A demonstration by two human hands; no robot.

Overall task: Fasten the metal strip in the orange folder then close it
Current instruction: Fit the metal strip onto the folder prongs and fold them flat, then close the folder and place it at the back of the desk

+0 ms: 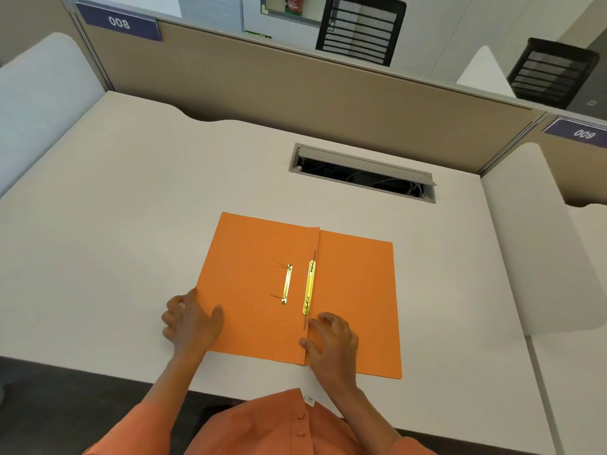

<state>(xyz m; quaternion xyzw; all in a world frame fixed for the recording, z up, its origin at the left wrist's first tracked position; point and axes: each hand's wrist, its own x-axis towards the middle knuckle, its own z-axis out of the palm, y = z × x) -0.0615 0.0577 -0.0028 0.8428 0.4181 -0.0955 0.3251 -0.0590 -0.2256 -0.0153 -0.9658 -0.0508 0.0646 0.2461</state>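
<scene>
White desk surface (131, 198) fills a partitioned office cubicle, with tan divider panels (295, 80) behind it carrying number plates reading 008 (119, 22) and 009 (584, 134). An orange folder (256, 257) lies open and flat near the desk's front edge, directly before a seated person in an orange shirt (269, 428). Two brass-coloured metal strips rest on the folder: a shorter strip (287, 284) lies on the left leaf, just left of the fold, with thin prongs showing beside it, while a longer metal strip (309, 288) runs along the central fold. The left hand (190, 323) lies on the folder's left edge, thumb on top of the leaf and fingers curled at the border; whether it pinches the card cannot be told. The right hand (331, 339) rests spread on the right leaf beside the fold, fingertips just below the longer strip's near end, gripping nothing. An open cable hatch (361, 172) sits in the desk beyond the folder. Two black mesh chair backs (361, 31) stand behind the dividers.
</scene>
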